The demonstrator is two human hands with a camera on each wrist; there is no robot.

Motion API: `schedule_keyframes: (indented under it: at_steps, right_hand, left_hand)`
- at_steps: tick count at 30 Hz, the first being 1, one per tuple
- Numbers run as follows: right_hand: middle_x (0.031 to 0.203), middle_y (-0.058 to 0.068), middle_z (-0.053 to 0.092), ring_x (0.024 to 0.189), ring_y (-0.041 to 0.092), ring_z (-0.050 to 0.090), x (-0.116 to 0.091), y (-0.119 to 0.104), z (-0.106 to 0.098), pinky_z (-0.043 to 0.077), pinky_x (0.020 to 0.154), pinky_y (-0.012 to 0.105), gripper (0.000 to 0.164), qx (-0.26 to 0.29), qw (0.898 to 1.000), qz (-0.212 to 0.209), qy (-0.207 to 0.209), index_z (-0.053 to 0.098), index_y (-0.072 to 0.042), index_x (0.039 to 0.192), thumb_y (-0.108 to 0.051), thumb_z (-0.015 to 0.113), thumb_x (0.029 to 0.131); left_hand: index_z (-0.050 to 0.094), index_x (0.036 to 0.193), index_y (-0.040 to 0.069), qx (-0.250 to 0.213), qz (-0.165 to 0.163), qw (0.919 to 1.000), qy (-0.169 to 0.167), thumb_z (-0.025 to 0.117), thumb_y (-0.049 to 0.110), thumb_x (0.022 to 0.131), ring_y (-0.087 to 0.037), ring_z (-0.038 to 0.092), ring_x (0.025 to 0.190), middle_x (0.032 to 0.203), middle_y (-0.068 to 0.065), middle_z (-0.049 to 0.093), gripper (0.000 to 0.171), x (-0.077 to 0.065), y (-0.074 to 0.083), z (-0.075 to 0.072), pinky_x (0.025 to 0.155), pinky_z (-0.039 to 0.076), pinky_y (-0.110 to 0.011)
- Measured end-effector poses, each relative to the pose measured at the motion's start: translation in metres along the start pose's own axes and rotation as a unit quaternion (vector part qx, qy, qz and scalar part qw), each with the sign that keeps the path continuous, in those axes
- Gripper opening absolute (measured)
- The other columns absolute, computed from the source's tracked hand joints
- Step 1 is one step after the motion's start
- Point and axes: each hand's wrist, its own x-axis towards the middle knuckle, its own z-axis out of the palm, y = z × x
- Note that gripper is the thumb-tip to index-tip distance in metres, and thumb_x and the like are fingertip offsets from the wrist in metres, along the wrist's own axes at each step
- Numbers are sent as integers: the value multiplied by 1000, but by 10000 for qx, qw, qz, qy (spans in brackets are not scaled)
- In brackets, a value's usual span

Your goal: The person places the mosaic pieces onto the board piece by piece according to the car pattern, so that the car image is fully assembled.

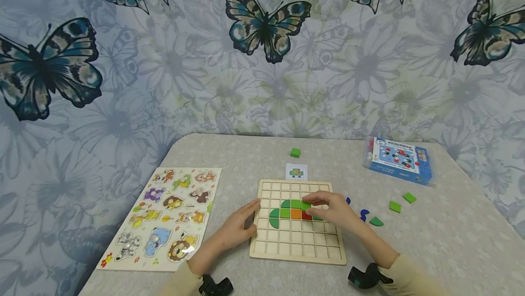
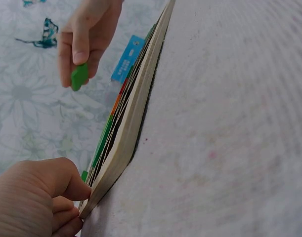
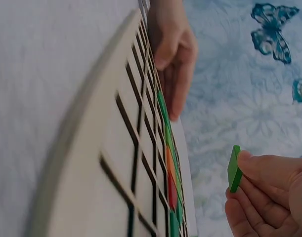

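Observation:
My right hand [image 1: 334,210] pinches a green square tile [image 3: 234,170] between thumb and fingers, raised over a wooden grid board [image 1: 283,247]. Along the board's left edge rests my left hand [image 1: 235,225], fingers extended and thumb against the side. Set in the grid are a dark green quarter-round piece [image 1: 274,221], a light green square [image 1: 285,213], an orange square [image 1: 295,214] and a red square [image 1: 306,215], with more green pieces around them. Part of the pattern is hidden behind my right hand. A small picture card [image 1: 296,171] lies just beyond the board.
Loose green squares [image 1: 395,206], a dark green piece [image 1: 376,221] and blue pieces [image 1: 364,214] lie to the right. Another green square [image 1: 295,152] lies at the back. An animal puzzle board [image 1: 164,223] is at left, a blue box [image 1: 399,161] at back right.

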Motion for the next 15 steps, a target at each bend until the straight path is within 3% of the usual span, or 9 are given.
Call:
schedule_keyframes:
  at_steps: [7, 15]
  right_hand:
    - [104, 2, 68, 91, 18, 64, 9, -6, 31, 53, 79, 35, 29, -207, 9986, -460, -133, 69, -5, 110, -14, 72, 82]
    - [103, 2, 67, 92, 15, 63, 8, -9, 55, 53, 76, 28, 27, -127, 9986, -387, -336, 70, -8, 108, -10, 73, 81]
  left_hand:
    - [33, 145, -2, -1, 39, 10000, 83, 56, 8, 83, -27, 28, 137, 149, -16, 32, 66, 0, -1, -1, 108, 27, -45]
    - [33, 145, -2, -28, -13, 10000, 14, 56, 9, 83, -27, 27, 137, 149, -16, 32, 67, -1, -1, 0, 108, 26, -45]
